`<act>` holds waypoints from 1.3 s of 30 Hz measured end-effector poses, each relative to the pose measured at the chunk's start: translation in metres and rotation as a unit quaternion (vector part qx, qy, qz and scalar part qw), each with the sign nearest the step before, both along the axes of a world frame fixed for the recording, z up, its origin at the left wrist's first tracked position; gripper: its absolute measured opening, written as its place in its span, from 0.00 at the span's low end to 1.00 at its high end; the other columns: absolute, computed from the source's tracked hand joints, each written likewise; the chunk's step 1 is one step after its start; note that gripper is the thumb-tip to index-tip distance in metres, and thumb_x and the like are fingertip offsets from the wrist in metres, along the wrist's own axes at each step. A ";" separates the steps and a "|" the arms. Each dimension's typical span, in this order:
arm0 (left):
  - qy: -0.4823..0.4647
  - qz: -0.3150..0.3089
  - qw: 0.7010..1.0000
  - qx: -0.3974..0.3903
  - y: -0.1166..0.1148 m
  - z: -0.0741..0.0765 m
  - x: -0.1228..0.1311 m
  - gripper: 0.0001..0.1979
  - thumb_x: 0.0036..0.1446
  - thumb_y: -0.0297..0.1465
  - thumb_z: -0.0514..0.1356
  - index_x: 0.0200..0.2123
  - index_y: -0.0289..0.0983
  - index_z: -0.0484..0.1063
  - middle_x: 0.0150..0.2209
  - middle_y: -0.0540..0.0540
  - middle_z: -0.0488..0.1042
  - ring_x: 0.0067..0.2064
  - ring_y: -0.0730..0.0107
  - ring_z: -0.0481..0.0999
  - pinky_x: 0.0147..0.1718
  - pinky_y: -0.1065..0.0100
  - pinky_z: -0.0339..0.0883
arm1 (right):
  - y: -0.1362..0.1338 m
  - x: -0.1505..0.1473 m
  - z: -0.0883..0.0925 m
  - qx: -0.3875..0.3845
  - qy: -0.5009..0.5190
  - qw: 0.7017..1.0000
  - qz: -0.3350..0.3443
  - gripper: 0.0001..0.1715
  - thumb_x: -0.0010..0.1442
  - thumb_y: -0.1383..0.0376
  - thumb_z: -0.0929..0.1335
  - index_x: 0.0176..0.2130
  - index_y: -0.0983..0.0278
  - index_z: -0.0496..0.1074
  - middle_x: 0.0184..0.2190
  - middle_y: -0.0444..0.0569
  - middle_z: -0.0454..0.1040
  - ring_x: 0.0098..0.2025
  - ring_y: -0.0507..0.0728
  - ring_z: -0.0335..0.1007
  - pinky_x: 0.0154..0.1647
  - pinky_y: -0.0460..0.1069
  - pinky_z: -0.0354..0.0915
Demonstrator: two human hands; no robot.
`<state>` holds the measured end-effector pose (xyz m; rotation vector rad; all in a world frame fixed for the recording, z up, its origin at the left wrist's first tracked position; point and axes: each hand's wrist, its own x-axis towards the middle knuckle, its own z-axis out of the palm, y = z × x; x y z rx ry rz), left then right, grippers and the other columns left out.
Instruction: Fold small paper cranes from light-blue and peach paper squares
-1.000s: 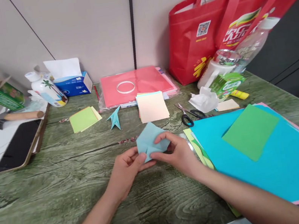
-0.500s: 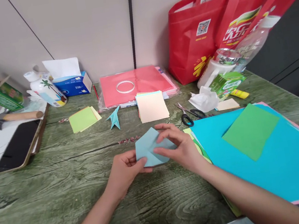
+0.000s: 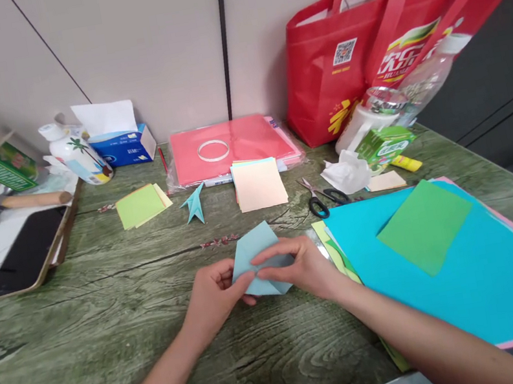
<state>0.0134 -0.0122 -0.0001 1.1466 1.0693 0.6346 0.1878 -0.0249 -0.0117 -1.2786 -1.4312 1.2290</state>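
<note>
A partly folded sheet of light-blue origami paper (image 3: 256, 242) is held just above the middle of the table. My left hand (image 3: 213, 295) grips its left side, thumb on top and fingers underneath. From the right, my right hand (image 3: 306, 267) has thumb and index finger together at the paper's centre, close to the left thumb; its other fingers are mostly hidden. Behind the paper lie a small folded blue paper figure (image 3: 194, 203) and a stack of pale square sheets (image 3: 260, 185).
Scissors (image 3: 318, 202) lie beside a crumpled tissue (image 3: 346, 172). Large blue sheets (image 3: 416, 296) carry a green square (image 3: 425, 226) at right. Yellow-green squares (image 3: 139, 206) and a phone (image 3: 25, 250) lie left. A red bag (image 3: 318, 90) stands at the back.
My right hand's fingers have moved left and down, from the paper's right side to its centre, and come together there. The paper has turned slightly; my left hand keeps its grip.
</note>
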 end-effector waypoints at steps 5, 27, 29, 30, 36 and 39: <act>-0.051 0.004 0.998 -0.025 0.000 -0.002 -0.001 0.10 0.45 0.32 0.65 0.33 0.34 0.75 0.28 0.50 0.78 0.31 0.67 0.76 0.32 0.66 0.74 | 0.002 0.000 0.003 0.003 -0.004 1.000 -0.022 0.10 0.43 0.70 0.74 0.29 0.59 0.78 0.31 0.43 0.78 0.33 0.54 0.73 0.35 0.47 0.68; -0.061 0.027 0.996 -0.061 -0.002 -0.002 -0.001 0.10 0.42 0.32 0.67 0.30 0.33 0.75 0.27 0.49 0.79 0.30 0.67 0.76 0.33 0.64 0.75 | 0.002 0.001 0.003 -0.026 -0.012 1.000 -0.012 0.08 0.43 0.68 0.73 0.29 0.59 0.78 0.30 0.44 0.78 0.33 0.54 0.73 0.34 0.48 0.67; -0.057 0.029 0.996 -0.057 -0.002 -0.002 -0.001 0.10 0.42 0.32 0.67 0.30 0.33 0.75 0.27 0.49 0.79 0.30 0.67 0.76 0.32 0.65 0.75 | 0.003 0.001 0.003 -0.037 -0.005 0.999 -0.015 0.08 0.42 0.68 0.74 0.29 0.59 0.78 0.30 0.44 0.78 0.33 0.54 0.73 0.34 0.48 0.67; -0.054 0.029 0.997 -0.055 -0.002 -0.002 -0.001 0.10 0.43 0.32 0.67 0.30 0.33 0.75 0.27 0.49 0.79 0.30 0.67 0.77 0.32 0.65 0.75 | 0.003 0.001 0.003 -0.043 -0.001 0.999 -0.016 0.08 0.42 0.67 0.74 0.28 0.59 0.78 0.30 0.44 0.79 0.33 0.54 0.73 0.34 0.48 0.67; -0.048 0.023 0.997 -0.058 -0.002 0.000 0.000 0.10 0.43 0.33 0.66 0.30 0.34 0.75 0.27 0.49 0.79 0.30 0.66 0.77 0.32 0.64 0.75 | 0.003 0.001 0.004 -0.077 0.003 0.997 -0.018 0.07 0.41 0.66 0.74 0.27 0.60 0.79 0.27 0.44 0.79 0.31 0.55 0.74 0.32 0.49 0.68; -0.046 0.021 0.997 -0.062 -0.002 -0.001 0.001 0.10 0.42 0.33 0.67 0.30 0.34 0.75 0.28 0.49 0.79 0.31 0.65 0.77 0.33 0.64 0.74 | 0.003 0.001 0.003 -0.083 0.007 0.996 -0.017 0.06 0.41 0.65 0.74 0.26 0.60 0.79 0.26 0.44 0.79 0.30 0.55 0.74 0.32 0.49 0.68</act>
